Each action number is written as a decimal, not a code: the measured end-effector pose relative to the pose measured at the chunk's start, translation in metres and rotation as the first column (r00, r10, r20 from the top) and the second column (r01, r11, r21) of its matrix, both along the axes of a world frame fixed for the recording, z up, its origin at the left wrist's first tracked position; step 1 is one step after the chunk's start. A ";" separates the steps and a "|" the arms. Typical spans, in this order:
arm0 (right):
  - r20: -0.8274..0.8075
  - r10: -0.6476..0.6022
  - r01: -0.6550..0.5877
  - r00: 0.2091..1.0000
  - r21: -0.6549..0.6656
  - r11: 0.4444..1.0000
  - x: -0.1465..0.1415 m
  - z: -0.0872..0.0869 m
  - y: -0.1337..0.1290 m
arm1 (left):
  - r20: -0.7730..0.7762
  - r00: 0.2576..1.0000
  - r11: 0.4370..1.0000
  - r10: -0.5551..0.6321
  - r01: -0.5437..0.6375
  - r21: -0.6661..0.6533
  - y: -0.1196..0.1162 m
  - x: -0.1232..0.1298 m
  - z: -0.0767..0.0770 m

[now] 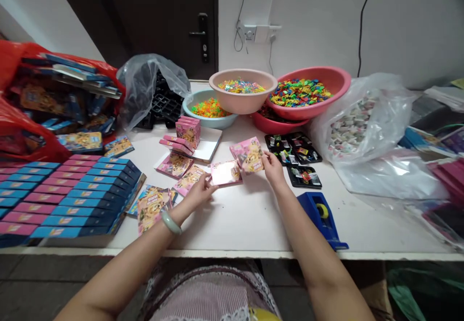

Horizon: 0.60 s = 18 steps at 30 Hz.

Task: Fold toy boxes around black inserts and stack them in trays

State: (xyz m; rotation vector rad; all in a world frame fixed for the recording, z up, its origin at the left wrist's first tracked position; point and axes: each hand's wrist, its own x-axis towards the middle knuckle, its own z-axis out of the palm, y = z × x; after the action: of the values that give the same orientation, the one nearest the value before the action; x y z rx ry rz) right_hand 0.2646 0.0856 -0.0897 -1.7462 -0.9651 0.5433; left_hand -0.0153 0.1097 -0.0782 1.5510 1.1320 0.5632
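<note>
My right hand (274,170) has its fingers closed on the lower right edge of a pink box (250,155), which is tilted over the white table. Just left of it lies a second pink box (225,173) with a bright glare on its face. My left hand (201,191) is at that box's lower left corner, fingers closed around its edge. Another pink box (190,180) lies beyond the left fingers, partly behind them. More pink boxes (187,132) stand and lie farther back. Black trays (304,176) with small coloured pieces sit right of my right hand.
Rows of blue and pink boxes (87,190) fill the left, below a red bag (21,113). Basins of coloured pieces, one a pink basin (340,81), stand at the back. A blue tape dispenser (319,219) is near the front edge; a clear bag (391,118) lies right.
</note>
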 end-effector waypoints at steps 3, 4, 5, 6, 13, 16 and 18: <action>0.040 -0.047 0.050 0.998 -0.076 0.996 0.021 -0.007 0.056 | -0.093 0.992 0.976 -0.083 0.062 -0.209 0.001 0.006 -0.011; 0.056 -0.053 0.059 0.997 -0.102 0.993 0.023 -0.011 0.067 | -0.090 0.993 0.972 -0.080 0.058 -0.230 0.000 0.009 -0.014; 0.072 -0.057 0.066 0.996 -0.126 0.990 0.025 -0.015 0.074 | -0.081 0.995 0.972 -0.065 0.045 -0.232 -0.001 0.012 -0.017; 0.087 -0.056 0.069 0.995 -0.146 0.987 0.025 -0.019 0.076 | -0.071 0.996 0.973 -0.046 0.029 -0.227 -0.002 0.014 -0.020; 0.224 0.004 0.003 0.974 -0.028 1.000 -0.010 -0.035 0.020 | 0.018 0.998 0.973 0.053 -0.048 -0.227 -0.006 0.020 -0.028; 0.250 0.253 -0.248 0.935 -0.052 0.967 -0.046 -0.040 -0.007 | 0.048 0.996 0.955 0.081 -0.064 -0.291 -0.010 0.022 -0.021; 0.221 0.324 -0.300 0.920 -0.133 0.945 -0.066 -0.040 -0.024 | 0.097 0.987 0.935 0.132 -0.091 -0.343 -0.016 0.022 -0.014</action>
State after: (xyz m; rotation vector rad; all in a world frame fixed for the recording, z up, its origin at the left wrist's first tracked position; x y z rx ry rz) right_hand 0.1982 0.0621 -0.1302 -1.7820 -1.4267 0.5980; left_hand 0.0065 0.0937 -0.0920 1.1488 1.1628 0.4992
